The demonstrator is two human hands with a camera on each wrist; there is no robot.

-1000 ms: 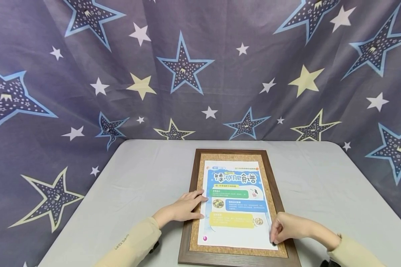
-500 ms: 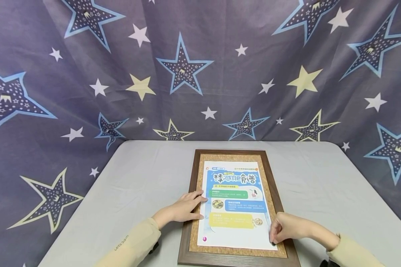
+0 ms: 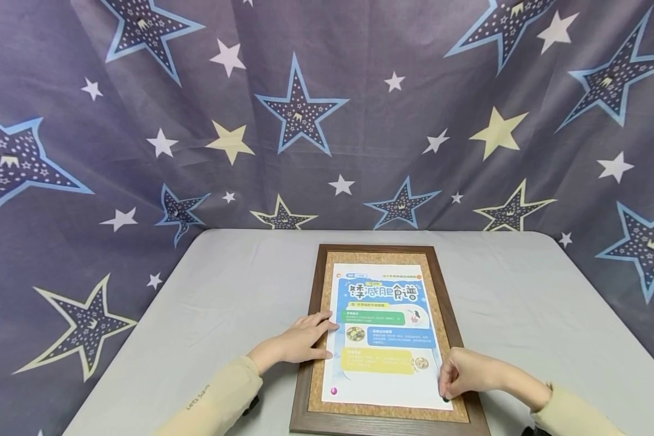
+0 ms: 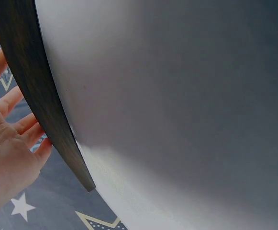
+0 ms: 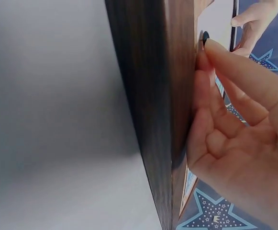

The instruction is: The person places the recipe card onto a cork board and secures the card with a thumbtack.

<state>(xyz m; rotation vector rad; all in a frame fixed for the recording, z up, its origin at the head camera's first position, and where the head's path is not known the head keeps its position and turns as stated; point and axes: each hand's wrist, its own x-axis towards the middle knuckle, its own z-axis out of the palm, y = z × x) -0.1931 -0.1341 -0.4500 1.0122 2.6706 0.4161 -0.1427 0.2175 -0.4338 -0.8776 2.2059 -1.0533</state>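
Note:
A printed poster [image 3: 384,387] with Chinese lettering lies on the cork board [image 3: 381,410], inside its dark brown wooden frame [image 3: 387,422]. My left hand [image 3: 297,342] lies across the frame's left side, fingers spread and fingertips on the poster's left edge. In the left wrist view its fingers [image 4: 33,132] show beyond the frame's side. At the poster's lower right corner my right hand [image 3: 465,370] pinches a small black pushpin [image 5: 205,37] between thumb and forefinger, the other fingers curled against the frame. A pink pushpin [image 3: 333,391] sits in the lower left corner.
Small orange pins [image 3: 419,277] show at the poster's top corners. The board lies on a table with a pale grey cloth [image 3: 240,272]. Behind and beside the table hangs a dark curtain [image 3: 327,175] printed with stars.

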